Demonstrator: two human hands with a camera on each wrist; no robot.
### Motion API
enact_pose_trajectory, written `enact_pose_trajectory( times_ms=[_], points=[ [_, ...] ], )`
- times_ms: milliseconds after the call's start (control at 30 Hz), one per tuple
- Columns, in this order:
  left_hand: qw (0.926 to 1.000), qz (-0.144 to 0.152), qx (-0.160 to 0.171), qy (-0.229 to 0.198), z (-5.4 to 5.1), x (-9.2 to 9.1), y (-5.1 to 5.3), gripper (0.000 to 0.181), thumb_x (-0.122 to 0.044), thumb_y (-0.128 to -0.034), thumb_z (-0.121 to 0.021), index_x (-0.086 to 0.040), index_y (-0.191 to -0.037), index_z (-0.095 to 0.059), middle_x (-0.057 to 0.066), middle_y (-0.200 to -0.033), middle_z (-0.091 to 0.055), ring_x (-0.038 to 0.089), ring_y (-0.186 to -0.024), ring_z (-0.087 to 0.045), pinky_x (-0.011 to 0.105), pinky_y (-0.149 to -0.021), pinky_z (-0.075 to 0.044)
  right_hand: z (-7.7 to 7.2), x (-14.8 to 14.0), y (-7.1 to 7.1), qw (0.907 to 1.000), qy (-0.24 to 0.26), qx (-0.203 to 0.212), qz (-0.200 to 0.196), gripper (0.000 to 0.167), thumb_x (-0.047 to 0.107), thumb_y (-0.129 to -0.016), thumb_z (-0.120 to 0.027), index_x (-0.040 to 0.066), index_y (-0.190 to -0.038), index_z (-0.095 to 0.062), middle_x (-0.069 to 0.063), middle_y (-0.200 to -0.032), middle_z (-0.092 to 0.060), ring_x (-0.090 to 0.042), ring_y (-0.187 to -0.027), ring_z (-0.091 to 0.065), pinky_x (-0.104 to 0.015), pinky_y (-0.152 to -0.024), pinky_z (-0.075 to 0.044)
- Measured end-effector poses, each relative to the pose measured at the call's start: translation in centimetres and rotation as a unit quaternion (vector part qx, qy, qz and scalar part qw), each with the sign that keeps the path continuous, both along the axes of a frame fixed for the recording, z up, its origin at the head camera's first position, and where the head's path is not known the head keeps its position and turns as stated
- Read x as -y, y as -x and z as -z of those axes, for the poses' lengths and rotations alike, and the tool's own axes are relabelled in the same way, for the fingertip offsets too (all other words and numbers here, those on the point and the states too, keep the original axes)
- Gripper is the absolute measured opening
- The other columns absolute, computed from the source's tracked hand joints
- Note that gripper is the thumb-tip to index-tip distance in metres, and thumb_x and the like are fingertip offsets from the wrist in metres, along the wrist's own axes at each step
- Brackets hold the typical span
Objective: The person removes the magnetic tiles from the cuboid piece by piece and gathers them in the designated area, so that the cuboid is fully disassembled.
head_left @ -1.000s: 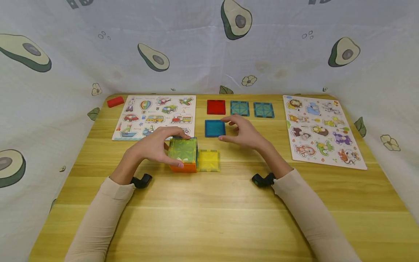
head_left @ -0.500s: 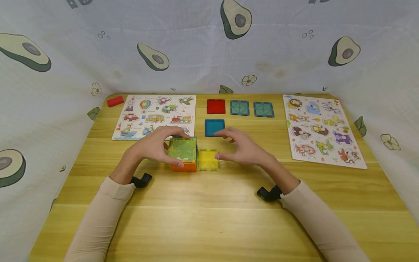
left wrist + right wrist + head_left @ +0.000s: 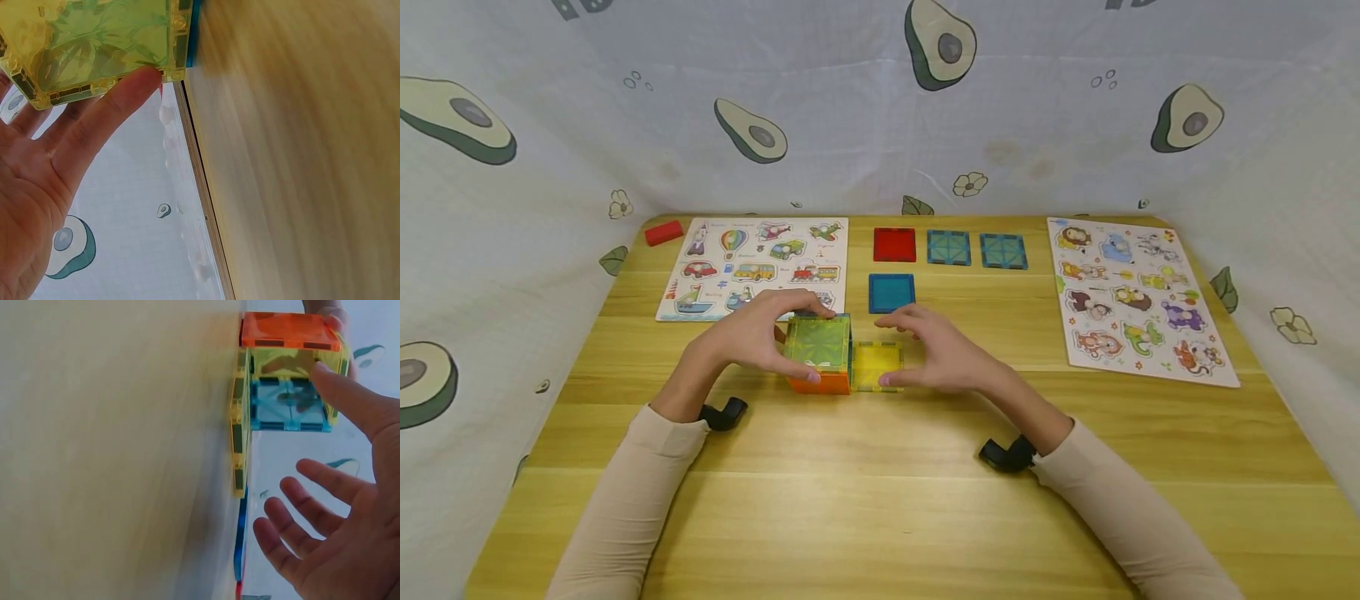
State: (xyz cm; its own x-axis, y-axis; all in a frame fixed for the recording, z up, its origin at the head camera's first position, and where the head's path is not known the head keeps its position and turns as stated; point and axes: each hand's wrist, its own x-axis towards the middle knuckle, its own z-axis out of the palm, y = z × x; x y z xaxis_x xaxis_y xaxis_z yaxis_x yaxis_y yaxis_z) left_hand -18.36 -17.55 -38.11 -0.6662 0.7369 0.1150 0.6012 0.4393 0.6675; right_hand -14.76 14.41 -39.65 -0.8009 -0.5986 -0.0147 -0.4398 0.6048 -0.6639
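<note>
My left hand (image 3: 752,337) grips a small box of magnetic tiles (image 3: 818,346), thumb at the front and fingers at the back. The box has a clear yellow top and an orange front; in the right wrist view its right side is uncovered, and a light blue tile (image 3: 290,403) forms the back wall. Flat on the table against its right side lies a yellow magnetic tile (image 3: 877,360). Above this tile hovers my right hand (image 3: 951,354), fingers spread and loosely bent, holding nothing. A dark blue tile (image 3: 892,293) lies just behind it.
Farther back lie a red tile (image 3: 895,245) and two light blue tiles (image 3: 949,247). A vehicle puzzle board (image 3: 715,287) is at the back left, an animal puzzle board (image 3: 1120,325) at the right. A red block (image 3: 664,232) sits in the far left corner.
My right hand has moved from beside the dark blue tile toward me and left, over the yellow tile. My left hand and the box have stayed put.
</note>
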Motion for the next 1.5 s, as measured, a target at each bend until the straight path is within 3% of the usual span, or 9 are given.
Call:
enact_pose_trajectory(
  times_ms=[467, 833, 1200, 1500],
  points=[
    [1.0000, 0.005, -0.006, 0.000, -0.3, -0.1, -0.2, 0.071, -0.050, -0.0672, -0.094, -0.029, -0.128, -0.065, -0.013, -0.126, -0.068, 0.010, -0.109, -0.061, 0.030, -0.069, -0.060, 0.5, 1.3, 0.0, 0.9995, -0.030, -0.002, -0.011, 0.086, 0.050, -0.075, -0.090, 0.018, -0.147, -0.057, -0.005, -0.143, -0.053, -0.027, -0.131, -0.050, -0.052, -0.111, -0.047],
    [0.9999, 0.003, -0.009, 0.005, -0.1, 0.0, -0.1, 0.069, -0.050, -0.0677, -0.094, -0.028, -0.127, -0.066, -0.012, -0.125, -0.068, 0.010, -0.109, -0.060, 0.031, -0.069, -0.060, 1.1, 1.9, 0.0, 0.9961, -0.083, -0.021, -0.023, 0.092, 0.050, -0.072, -0.092, 0.013, -0.148, -0.056, -0.008, -0.139, -0.053, -0.026, -0.130, -0.046, -0.046, -0.113, -0.045],
    [0.9999, 0.002, 0.011, 0.005, -0.4, -0.1, -0.3, 0.068, -0.051, -0.0668, -0.094, -0.031, -0.126, -0.066, -0.014, -0.122, -0.068, 0.010, -0.104, -0.061, 0.030, -0.065, -0.060, 1.1, 2.0, -0.3, 0.9932, -0.110, -0.026, -0.024, 0.083, 0.046, -0.076, -0.089, 0.010, -0.145, -0.059, -0.007, -0.135, -0.055, -0.024, -0.125, -0.047, -0.042, -0.108, -0.047],
    [0.9999, 0.000, -0.004, 0.014, -0.2, -0.2, -0.3, 0.070, -0.053, -0.0666, -0.094, -0.028, -0.127, -0.066, -0.013, -0.124, -0.068, 0.009, -0.108, -0.060, 0.029, -0.070, -0.059, 0.9, 2.0, -0.6, 0.9906, -0.126, -0.047, -0.024, 0.079, 0.047, -0.075, -0.089, 0.009, -0.139, -0.063, -0.006, -0.128, -0.056, -0.022, -0.116, -0.051, -0.040, -0.105, -0.050]
  ],
)
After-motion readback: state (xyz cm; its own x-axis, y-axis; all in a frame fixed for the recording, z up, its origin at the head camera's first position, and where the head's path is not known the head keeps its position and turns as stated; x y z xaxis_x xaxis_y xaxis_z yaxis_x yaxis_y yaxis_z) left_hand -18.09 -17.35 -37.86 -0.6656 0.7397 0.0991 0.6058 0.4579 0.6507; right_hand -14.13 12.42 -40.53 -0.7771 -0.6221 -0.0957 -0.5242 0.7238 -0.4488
